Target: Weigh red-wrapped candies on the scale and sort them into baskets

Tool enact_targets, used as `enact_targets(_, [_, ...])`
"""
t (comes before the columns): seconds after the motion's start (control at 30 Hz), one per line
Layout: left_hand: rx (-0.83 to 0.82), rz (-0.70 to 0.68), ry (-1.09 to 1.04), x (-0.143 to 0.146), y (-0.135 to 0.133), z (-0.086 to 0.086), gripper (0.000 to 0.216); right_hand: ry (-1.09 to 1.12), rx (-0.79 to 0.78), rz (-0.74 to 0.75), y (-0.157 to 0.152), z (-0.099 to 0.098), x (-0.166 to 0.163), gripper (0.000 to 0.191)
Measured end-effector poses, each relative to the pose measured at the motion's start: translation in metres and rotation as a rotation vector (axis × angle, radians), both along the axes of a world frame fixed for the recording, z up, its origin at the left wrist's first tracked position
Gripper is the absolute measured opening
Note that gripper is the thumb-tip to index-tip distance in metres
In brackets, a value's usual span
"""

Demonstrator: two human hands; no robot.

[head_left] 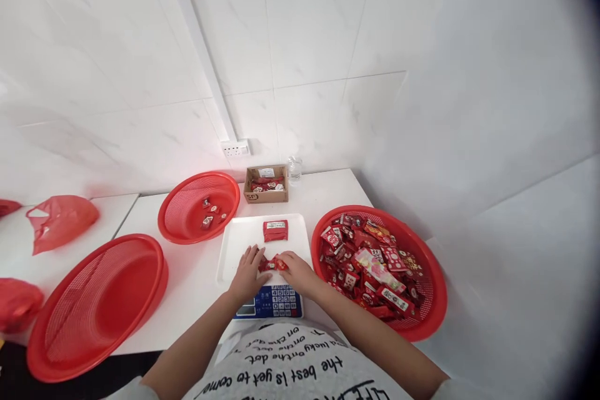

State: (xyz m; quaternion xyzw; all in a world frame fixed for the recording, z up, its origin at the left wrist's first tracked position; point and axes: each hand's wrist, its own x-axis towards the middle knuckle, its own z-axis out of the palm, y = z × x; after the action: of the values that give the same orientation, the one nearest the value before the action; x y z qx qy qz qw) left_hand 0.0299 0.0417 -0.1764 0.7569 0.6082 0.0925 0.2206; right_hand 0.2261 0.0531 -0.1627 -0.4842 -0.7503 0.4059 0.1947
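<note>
Both my hands rest on the near edge of a white tray point(239, 244) that sits on a digital scale point(275, 301). My left hand point(247, 273) and my right hand point(296, 270) pinch small red candy wrappers point(273, 264) between them. A larger red packet point(275, 230) lies farther back on the tray. To my right, a red mesh basket point(424, 319) is heaped with several red wrapped candies point(370, 262).
A red basket point(187, 190) behind the tray holds a few candies. An empty red basket point(94, 306) lies at the near left. A small cardboard box point(266, 184) and a glass point(295, 169) stand by the wall. Red plastic bags point(59, 219) lie at the left.
</note>
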Motion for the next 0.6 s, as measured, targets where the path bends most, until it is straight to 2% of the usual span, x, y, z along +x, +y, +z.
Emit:
enact_targets(0.1, [0.014, 0.019, 0.001, -0.006, -0.005, 0.0, 0.074, 0.027, 0.056, -0.029, 0.015, -0.003, -0.008, 0.044])
enact_targets(0.2, [-0.001, 0.018, 0.023, -0.005, -0.005, 0.002, 0.08, -0.069, 0.147, -0.127, 0.039, -0.002, -0.012, 0.048])
enact_targets(0.33, [-0.022, -0.006, 0.064, 0.003, 0.005, 0.002, 0.088, -0.27, 0.093, -0.129, 0.062, 0.0, -0.017, 0.055])
enact_targets(0.5, [0.018, 0.033, 0.102, 0.007, 0.018, -0.009, 0.086, -0.346, 0.064, 0.019, 0.049, -0.004, -0.036, 0.055])
enact_targets(0.6, [0.04, -0.002, 0.1, -0.002, 0.018, -0.012, 0.089, -0.279, 0.103, -0.013, 0.03, -0.009, -0.04, 0.054])
